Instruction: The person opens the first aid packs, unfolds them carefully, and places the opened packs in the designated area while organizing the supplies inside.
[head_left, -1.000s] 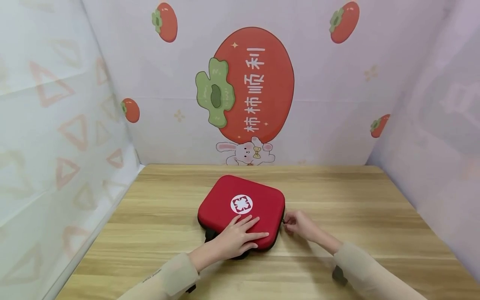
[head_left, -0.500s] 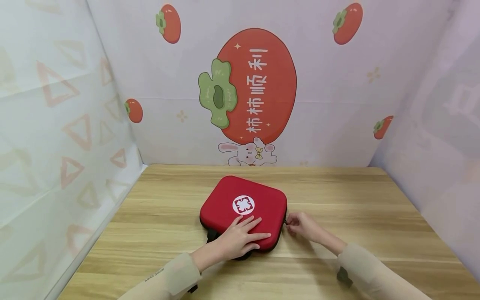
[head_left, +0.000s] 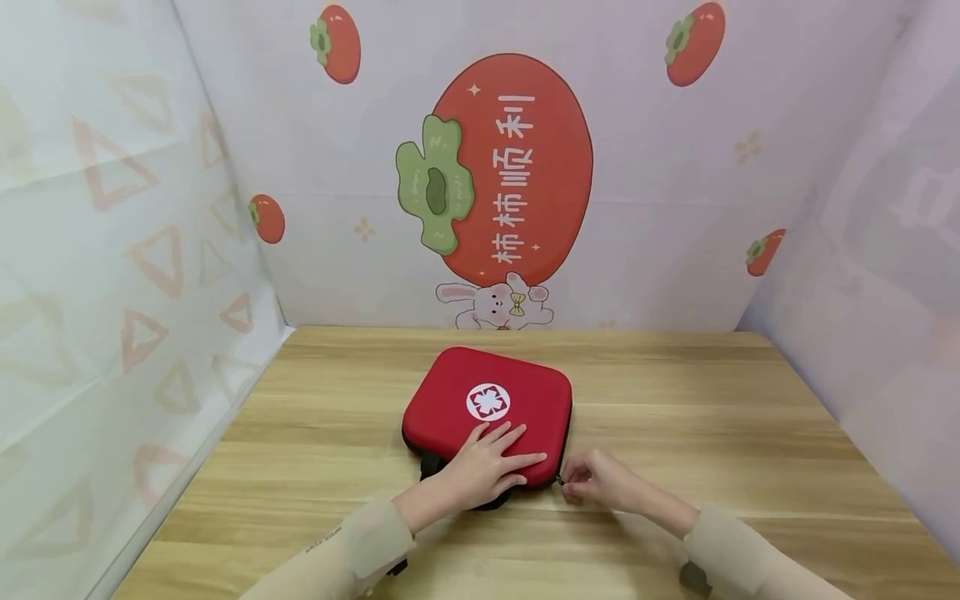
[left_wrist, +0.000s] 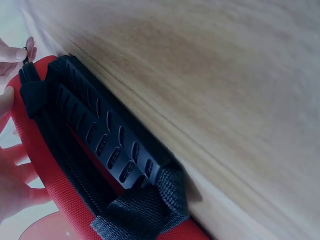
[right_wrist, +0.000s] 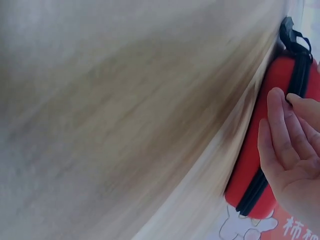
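Note:
A red first-aid case (head_left: pixel 517 375) with a white round emblem lies on the table, its black handle (left_wrist: pixel 110 120) toward me. My left hand (head_left: pixel 483 468) rests spread on the lid, fingers straight, at the near side. At the near right corner my right hand (head_left: pixel 600 481) pinches a small black zipper pull (head_left: pixel 558 480) between thumb and fingertips. In the right wrist view the black zipper band (right_wrist: pixel 299 75) runs along the case's side, and the thumb and index finger meet on it. The lid lies down over the base.
The wooden table (head_left: pixel 675 400) spreads around the case on all sides. A white printed backdrop (head_left: pixel 652 250) rises behind it, with pale side walls (head_left: pixel 150 275) at left and right.
My right hand has slid toward me along the case's right side with the zipper pull, reaching the near corner. The left hand stays on the lid.

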